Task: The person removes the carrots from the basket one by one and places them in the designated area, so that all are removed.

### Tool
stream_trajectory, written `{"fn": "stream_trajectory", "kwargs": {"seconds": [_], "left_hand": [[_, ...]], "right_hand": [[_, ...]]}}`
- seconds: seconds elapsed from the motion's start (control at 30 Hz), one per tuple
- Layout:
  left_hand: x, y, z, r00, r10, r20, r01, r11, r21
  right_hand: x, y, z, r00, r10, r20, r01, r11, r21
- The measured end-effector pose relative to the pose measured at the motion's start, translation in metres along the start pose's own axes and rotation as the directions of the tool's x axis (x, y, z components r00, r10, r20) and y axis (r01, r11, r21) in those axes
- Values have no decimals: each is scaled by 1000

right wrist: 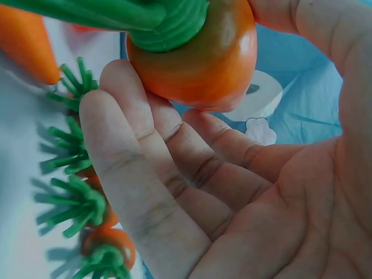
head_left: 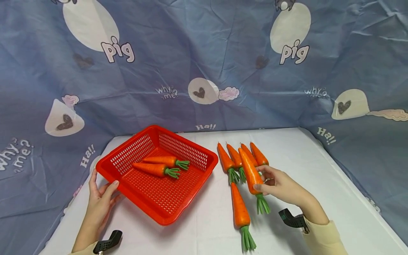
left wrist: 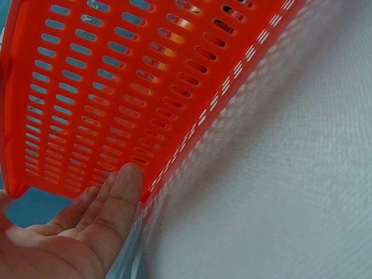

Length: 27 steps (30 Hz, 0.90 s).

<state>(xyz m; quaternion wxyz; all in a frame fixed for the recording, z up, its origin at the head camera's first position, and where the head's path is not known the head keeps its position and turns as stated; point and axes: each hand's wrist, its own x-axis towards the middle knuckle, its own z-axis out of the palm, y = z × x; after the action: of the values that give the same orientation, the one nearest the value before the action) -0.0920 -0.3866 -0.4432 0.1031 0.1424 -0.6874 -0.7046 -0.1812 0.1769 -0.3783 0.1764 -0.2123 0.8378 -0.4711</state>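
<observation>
My right hand (head_left: 275, 184) grips a carrot (head_left: 250, 171) near its green-topped end, thumb on one side and fingers on the other. In the right wrist view, the carrot's thick end (right wrist: 197, 70) lies between thumb and fingertips, over the palm. At the left, my left hand (head_left: 100, 200) holds a red plastic basket (head_left: 165, 217) by its near left corner. The thumb lies on the rim, while the fingers (left wrist: 119, 200) press the slotted outer wall from outside. Inside the basket lie two carrots (head_left: 154, 169), side by side, green tops pointing right.
Several carrots lie in a row behind the held one, including the leftmost carrot (head_left: 225, 159). A single carrot (head_left: 239, 209) lies nearer the front, green top toward me. The white table (head_left: 207, 233) backs onto a blue printed cloth (head_left: 204, 53).
</observation>
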Motion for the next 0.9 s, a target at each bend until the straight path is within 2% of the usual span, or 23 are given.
{"fn": "stream_trajectory", "kwargs": {"seconds": [0.37,0.67,0.9], "left_hand": [[-2,0,1,1000,7,7,-6,1000,-17],[-1,-1,0,1000,-14,-6,14,1000,12],[1,-3,-2,1000,0,0,0,1000,13]], "right_hand": [[-17,20,9,996,78,36,-78,997,25],[-28,29,12,993,96,65,-98,995,34],[-36,35,16,991,104,86,-108,993,42]]}}
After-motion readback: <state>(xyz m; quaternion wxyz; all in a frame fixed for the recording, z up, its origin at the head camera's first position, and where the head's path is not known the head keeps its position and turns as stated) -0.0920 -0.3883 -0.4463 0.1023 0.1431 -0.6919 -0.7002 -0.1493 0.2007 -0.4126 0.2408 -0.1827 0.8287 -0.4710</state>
